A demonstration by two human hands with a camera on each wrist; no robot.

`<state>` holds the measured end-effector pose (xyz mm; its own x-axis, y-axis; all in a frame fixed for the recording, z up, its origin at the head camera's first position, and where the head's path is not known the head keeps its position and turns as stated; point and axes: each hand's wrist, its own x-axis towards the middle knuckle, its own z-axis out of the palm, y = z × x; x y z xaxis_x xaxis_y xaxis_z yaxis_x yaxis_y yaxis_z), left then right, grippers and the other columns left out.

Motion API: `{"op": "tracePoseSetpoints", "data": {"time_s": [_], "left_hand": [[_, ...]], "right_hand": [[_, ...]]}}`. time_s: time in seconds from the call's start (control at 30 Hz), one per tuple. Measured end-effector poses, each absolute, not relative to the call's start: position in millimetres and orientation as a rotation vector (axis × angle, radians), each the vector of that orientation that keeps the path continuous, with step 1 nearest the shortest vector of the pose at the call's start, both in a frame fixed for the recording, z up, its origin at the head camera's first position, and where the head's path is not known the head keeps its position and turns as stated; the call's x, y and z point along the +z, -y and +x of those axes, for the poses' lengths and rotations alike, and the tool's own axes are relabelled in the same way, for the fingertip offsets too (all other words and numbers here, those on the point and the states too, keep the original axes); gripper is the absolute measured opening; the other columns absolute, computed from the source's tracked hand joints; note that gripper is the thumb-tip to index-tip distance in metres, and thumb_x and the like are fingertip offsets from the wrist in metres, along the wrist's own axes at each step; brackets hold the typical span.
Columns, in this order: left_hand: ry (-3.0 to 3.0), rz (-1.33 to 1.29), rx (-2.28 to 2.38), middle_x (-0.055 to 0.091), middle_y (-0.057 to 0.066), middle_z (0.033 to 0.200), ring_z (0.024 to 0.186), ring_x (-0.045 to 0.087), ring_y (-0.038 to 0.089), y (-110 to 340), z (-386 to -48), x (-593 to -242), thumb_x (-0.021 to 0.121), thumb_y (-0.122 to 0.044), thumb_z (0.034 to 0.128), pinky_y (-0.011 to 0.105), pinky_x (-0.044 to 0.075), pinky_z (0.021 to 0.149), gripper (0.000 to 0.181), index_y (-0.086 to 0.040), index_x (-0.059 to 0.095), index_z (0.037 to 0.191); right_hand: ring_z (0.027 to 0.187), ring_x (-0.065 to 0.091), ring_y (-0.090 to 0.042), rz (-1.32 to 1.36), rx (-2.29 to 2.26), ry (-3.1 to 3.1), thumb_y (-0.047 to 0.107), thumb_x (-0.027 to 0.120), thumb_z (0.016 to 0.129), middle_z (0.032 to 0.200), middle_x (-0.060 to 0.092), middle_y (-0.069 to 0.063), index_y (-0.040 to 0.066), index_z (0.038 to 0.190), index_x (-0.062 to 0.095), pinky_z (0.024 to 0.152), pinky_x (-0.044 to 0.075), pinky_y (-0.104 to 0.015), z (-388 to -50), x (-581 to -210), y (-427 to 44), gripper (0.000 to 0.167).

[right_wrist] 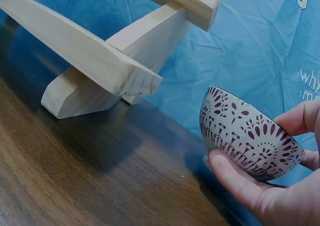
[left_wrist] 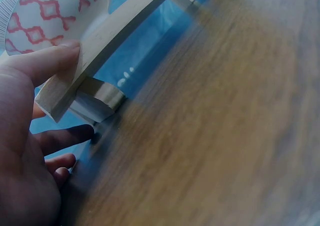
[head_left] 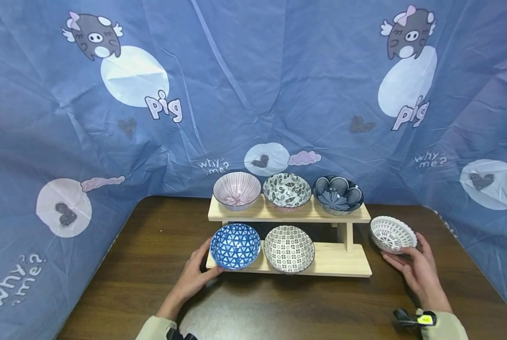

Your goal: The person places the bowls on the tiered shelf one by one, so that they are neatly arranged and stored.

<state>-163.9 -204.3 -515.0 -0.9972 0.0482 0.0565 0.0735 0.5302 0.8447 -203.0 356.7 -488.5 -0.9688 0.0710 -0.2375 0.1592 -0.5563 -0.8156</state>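
Note:
My left hand (head_left: pixel 190 278) grips the left end of a two-tier wooden stand (head_left: pixel 342 265). In the left wrist view the thumb lies on the shelf board (left_wrist: pixel 117 38) beside a bowl with a red pattern outside (left_wrist: pixel 50 15). From the head view this lower-left bowl (head_left: pixel 235 246) is blue and white inside. Off the stand's right side, my right hand (head_left: pixel 421 276) holds a small white bowl (head_left: pixel 392 233), tilted. Its outside carries dark reddish petal marks, and the thumb and fingers pinch it in the right wrist view.
A grey-patterned bowl (head_left: pixel 289 249) sits mid lower shelf. On the upper shelf stand a pink-striped bowl (head_left: pixel 237 190), a leaf-patterned bowl (head_left: pixel 287 190) and a dark blue flower bowl (head_left: pixel 338 194). The brown table (head_left: pixel 300 307) meets a blue cloth backdrop (head_left: pixel 236 71) behind.

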Motion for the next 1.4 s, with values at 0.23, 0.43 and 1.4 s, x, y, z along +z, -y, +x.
{"op": "tracePoseSetpoints", "data": {"time_s": [0.23, 0.43, 1.4], "left_hand": [[2.727, -0.11, -1.499, 0.04, 0.02, 0.157, 0.145, 0.034, 0.047, 204, -164, -514, 0.078, -0.037, 0.0826, 0.073, 0.026, 0.112, 0.088, -0.016, 0.034, 0.156], [2.73, -0.122, -1.475, 0.041, 0.019, 0.157, 0.144, 0.035, 0.046, 205, -163, -514, 0.078, -0.037, 0.0824, 0.073, 0.028, 0.111, 0.088, -0.016, 0.034, 0.156], [2.725, -0.129, -1.499, 0.041, 0.019, 0.157, 0.144, 0.035, 0.046, 205, -164, -515, 0.077, -0.036, 0.0831, 0.074, 0.027, 0.111, 0.088, -0.017, 0.033, 0.156]], "right_hand": [[0.089, 0.074, -0.029, 0.242, -2.78, -1.375, -0.007, 0.039, 0.101, 0.132, 0.032, 0.004, 0.045, 0.157, -0.008, 0.082, 0.061, -0.043, -197, -488, -361, 0.089], [0.089, 0.074, -0.031, 0.195, -2.798, -1.359, -0.007, 0.038, 0.102, 0.13, 0.034, 0.003, 0.044, 0.157, -0.009, 0.081, 0.062, -0.044, -191, -483, -363, 0.089], [0.093, 0.073, -0.039, -0.148, -2.868, -1.238, -0.014, 0.027, 0.1, 0.116, 0.053, -0.003, 0.034, 0.154, 0.006, 0.079, 0.061, -0.05, -162, -456, -355, 0.075]]}}
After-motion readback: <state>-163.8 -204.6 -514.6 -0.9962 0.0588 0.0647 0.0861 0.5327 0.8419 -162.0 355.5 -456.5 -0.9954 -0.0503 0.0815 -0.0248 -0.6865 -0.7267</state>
